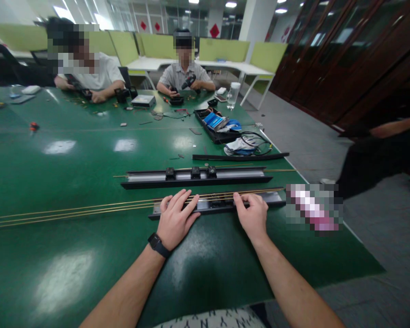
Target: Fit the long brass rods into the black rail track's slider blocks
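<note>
A black channel-shaped rail (275,197) with a pale inner face lies crosswise on the green table before me. Several long thin brass-coloured rods (89,209) rest over it and stretch far out to the left. My left hand (177,214) lies across the rail's left part, palm down, its fingers spread over the rods. At the rail's right part is my right hand (252,212), its thumb and curled fingers at the rail's edge; what they hold, if anything, is hidden. Dark small parts (220,203) sit inside the rail between my hands.
Behind lies a second rail (191,182) with black blocks, and a black strip (241,157). A black tray (222,134) holds blue items, with gloves (244,145) and cable beside it. A blurred pink item (310,207) is at right. Two people work across the table (99,269); another stands right.
</note>
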`<state>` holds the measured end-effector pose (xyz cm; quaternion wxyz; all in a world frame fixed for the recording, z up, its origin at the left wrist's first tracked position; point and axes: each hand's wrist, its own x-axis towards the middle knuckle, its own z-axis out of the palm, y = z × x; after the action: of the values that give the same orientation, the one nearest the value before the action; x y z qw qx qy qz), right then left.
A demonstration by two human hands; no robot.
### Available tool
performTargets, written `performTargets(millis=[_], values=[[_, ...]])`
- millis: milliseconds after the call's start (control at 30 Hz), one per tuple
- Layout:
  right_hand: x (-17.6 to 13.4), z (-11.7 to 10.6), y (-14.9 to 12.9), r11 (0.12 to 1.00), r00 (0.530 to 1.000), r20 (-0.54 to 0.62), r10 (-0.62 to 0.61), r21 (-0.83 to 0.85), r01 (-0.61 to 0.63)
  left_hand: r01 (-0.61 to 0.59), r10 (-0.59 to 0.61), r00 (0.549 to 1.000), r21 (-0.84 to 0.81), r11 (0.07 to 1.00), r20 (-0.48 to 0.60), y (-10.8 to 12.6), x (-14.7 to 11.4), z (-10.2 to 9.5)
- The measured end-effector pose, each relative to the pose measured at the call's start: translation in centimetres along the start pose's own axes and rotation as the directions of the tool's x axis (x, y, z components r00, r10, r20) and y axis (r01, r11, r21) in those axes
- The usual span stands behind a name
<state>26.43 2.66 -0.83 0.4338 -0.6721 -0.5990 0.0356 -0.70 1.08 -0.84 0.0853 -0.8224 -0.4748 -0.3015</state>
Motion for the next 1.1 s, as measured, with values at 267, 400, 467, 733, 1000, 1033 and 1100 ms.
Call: performTargets(millis=[267, 400, 467, 733, 1000, 1033, 1100], values=[[0.16, 0.02, 0.25, 1.0, 1.0, -0.002, 0.009, -0.004, -0.009, -0.003, 0.003, 1.0, 0.005, 1.0, -0.003, -0.03, 0.05, 0.01], [0.2, 0.12, 0.2, 1.0, 1.0, -0.016, -0.002, -0.008, 0.002, -0.001, 0.001, 1.0, 0.012, 1.0, -0.002, -0.01, 0.14, 0.02], [0.22, 0.13, 0.16, 1.0, 1.0, -0.021, -0.009, -0.017, 0.009, -0.006, 0.006, 1.0, 0.014, 1.0, -0.005, 0.0, 0.17, 0.05], [0.34, 0.05, 0.2, 1.0, 1.0, -0.016, -0.024, 0.001, 0.024, -0.008, 0.009, 1.0, 0.023, 1.0, -0.013, -0.06, 0.12, 0.13], [0.52, -0.03, 0.27, 0.999, 0.999, -0.02, -0.029, 0.017, 0.029, -0.02, 0.021, 0.999, 0.015, 1.0, -0.035, -0.1, 0.2, 0.2], [0.55, -0.06, 0.24, 0.999, 0.999, -0.019, -0.028, 0.017, 0.028, -0.02, 0.02, 0.999, 0.012, 1.0, -0.037, -0.1, 0.2, 0.22], [0.6, -0.15, 0.16, 1.0, 1.0, -0.016, -0.022, 0.015, 0.023, -0.019, 0.019, 0.999, 0.007, 1.0, -0.041, -0.13, 0.19, 0.29]])
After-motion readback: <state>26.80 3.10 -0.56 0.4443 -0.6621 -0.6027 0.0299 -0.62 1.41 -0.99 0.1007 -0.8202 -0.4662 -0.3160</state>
